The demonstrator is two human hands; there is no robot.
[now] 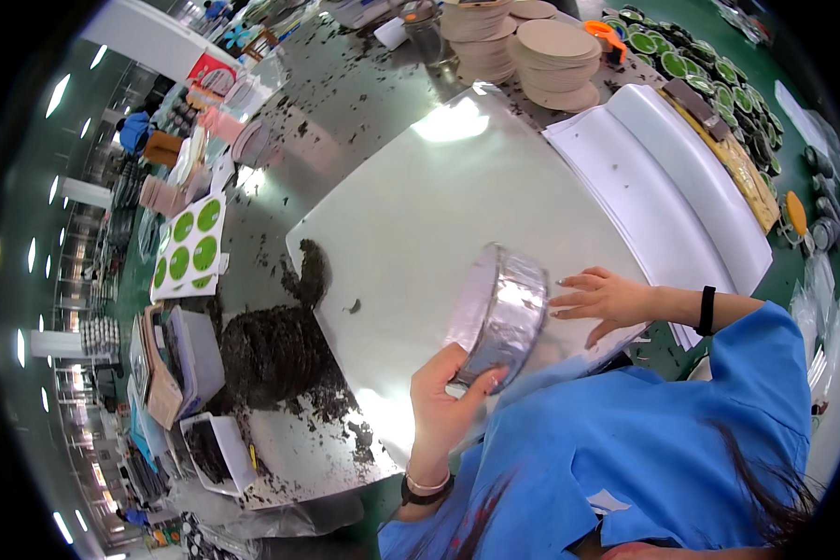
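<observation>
Foil-wrapped round cake point(499, 313) held up on edge over the near part of the white board point(411, 215), pinched at its lower rim by the left hand point(443, 401).

Right hand point(599, 297) open, fingers spread, just beside the cake's right edge; can't tell if touching. Looks stiff and compact, probably moderately heavy; foil is thin, slick, likely tears or dents easily. Best taken by the rim, thumb and fingers on opposite faces. Loose dark tea pile point(271, 350) lies left, cardboard discs point(555, 51) far.
</observation>
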